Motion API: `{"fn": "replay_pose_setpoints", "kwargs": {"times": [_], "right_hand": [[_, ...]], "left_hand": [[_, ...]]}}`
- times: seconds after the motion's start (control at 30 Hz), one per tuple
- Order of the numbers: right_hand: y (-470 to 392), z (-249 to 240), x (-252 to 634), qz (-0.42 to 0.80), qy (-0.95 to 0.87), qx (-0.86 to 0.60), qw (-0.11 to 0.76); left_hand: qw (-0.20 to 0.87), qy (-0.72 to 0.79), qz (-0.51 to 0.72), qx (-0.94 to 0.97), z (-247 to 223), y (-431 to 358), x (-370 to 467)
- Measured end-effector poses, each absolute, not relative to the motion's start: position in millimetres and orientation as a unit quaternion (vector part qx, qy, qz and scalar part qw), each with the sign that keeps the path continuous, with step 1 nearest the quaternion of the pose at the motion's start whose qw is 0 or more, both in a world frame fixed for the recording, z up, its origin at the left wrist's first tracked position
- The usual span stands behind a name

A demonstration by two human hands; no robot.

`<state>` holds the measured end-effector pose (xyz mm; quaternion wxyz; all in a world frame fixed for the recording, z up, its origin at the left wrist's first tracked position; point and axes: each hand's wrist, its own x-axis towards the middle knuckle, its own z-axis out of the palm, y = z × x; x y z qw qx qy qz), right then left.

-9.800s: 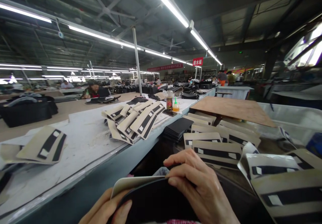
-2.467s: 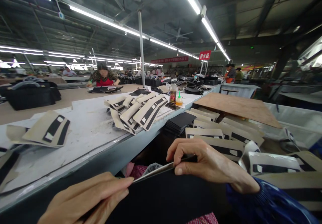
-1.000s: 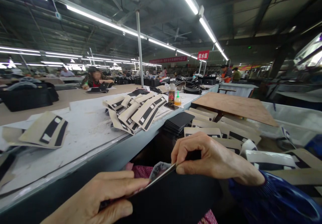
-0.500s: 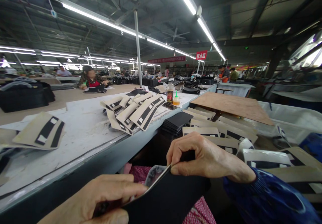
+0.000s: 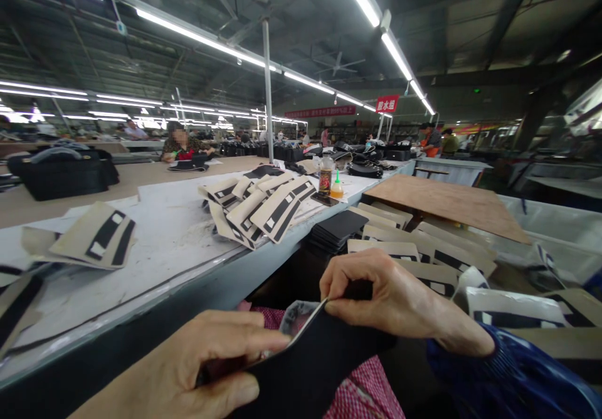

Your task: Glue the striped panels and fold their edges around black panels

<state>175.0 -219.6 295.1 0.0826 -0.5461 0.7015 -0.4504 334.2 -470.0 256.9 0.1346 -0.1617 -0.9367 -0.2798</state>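
Note:
A black panel [image 5: 324,356] with a thin pale edge is held over my lap, its dark face towards me. My left hand [image 5: 202,362] grips its left part, thumb on the near face and fingers along the upper edge. At the upper right corner my right hand [image 5: 376,287] pinches the same edge between thumb and bent fingers. Behind the panel a greyish, see-through piece [image 5: 298,315] shows in part; I cannot make out what it is. Beneath lies red checked cloth [image 5: 364,391]. The panel's lower part runs out of view.
Beige panels with black strips [image 5: 282,209] lie heaped on the white-topped table [image 5: 164,218]. More beige panels [image 5: 465,249] fill the right side, near a black stack [image 5: 338,228] and a brown board [image 5: 446,202]. A glue bottle [image 5: 337,187] stands beside a jar [image 5: 325,179]. A co-worker [image 5: 181,146] sits across.
The view has shifted, so the surroundings sit slightly farther right. Both hands keep hold of the black panel, and its upper edge near my left fingers looks more bent.

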Motion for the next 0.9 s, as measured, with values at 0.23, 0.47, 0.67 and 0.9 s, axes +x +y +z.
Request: {"fn": "replay_pose_setpoints", "kwargs": {"times": [0.23, 0.47, 0.67, 0.9], "right_hand": [[-213.7, 297.4, 173.0, -0.463, 0.709, -0.531, 0.037], [-216.3, 299.8, 172.9, -0.497, 0.713, -0.481, 0.116], [-215.8, 298.5, 174.3, -0.518, 0.705, -0.461, 0.149], [-216.2, 294.5, 174.3, -0.517, 0.695, -0.469, 0.172]], "left_hand": [[0.275, -0.898, -0.293, -0.178, 269.0, -455.5, 329.1], [0.328, -0.87, -0.29, -0.225, 269.5, -457.8, 328.4], [0.301, -0.864, -0.322, -0.244, 265.1, -459.3, 326.2], [0.264, -0.858, -0.373, -0.235, 255.6, -463.7, 319.0]]}}
